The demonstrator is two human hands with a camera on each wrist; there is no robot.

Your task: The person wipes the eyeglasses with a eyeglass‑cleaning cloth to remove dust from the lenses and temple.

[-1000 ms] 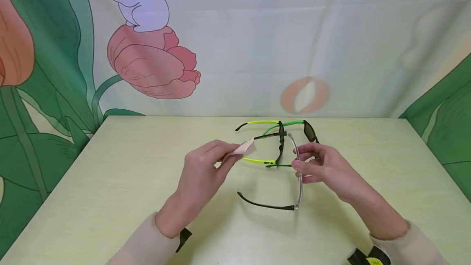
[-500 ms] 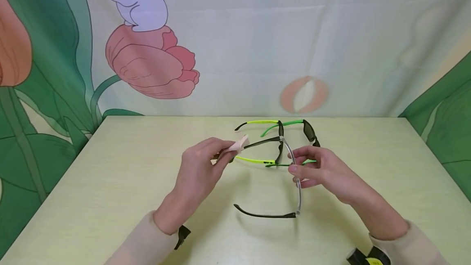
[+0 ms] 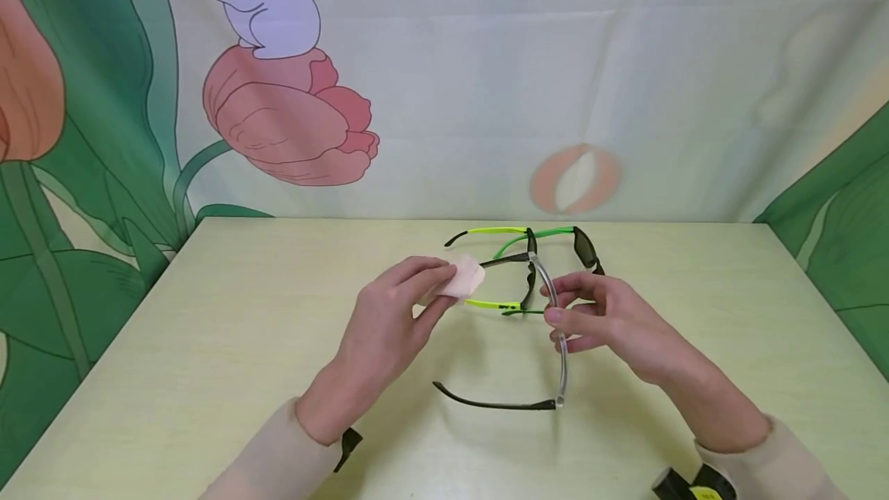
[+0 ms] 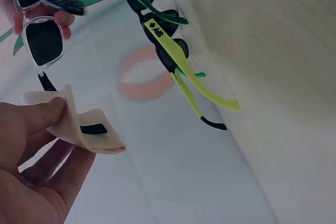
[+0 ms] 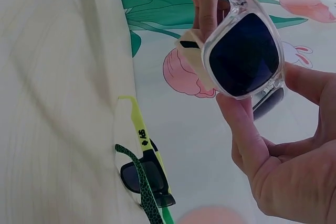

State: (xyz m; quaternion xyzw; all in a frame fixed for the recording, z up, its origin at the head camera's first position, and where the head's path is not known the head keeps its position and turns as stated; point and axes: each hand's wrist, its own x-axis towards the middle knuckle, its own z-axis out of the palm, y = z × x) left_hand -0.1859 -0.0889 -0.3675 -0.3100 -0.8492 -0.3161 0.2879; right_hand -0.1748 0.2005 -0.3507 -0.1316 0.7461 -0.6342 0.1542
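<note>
Clear-framed sunglasses (image 5: 245,56) with dark lenses and black temples are held up above the table. My right hand (image 3: 611,322) grips their front frame around the middle, thumb on the near side. My left hand (image 3: 389,322) pinches a pale pink cloth (image 4: 86,124) folded about the far temple; the dark tip of that temple pokes out of the cloth in the left wrist view. The near temple (image 3: 493,406) stretches leftward, untouched. Behind them on the table lie yellow-and-black sunglasses (image 4: 176,56) and green sunglasses (image 3: 586,248), partly hidden by my right hand.
The pale wooden table (image 3: 243,330) reaches back to a printed curtain (image 3: 451,83) with flowers and a white animal. The yellow and green pairs lie close together near the table's back edge, their temples overlapping.
My left hand with the cloth drew slightly left along the far temple, then came back right. The clear-framed sunglasses tilted and shifted a little left in my right hand.
</note>
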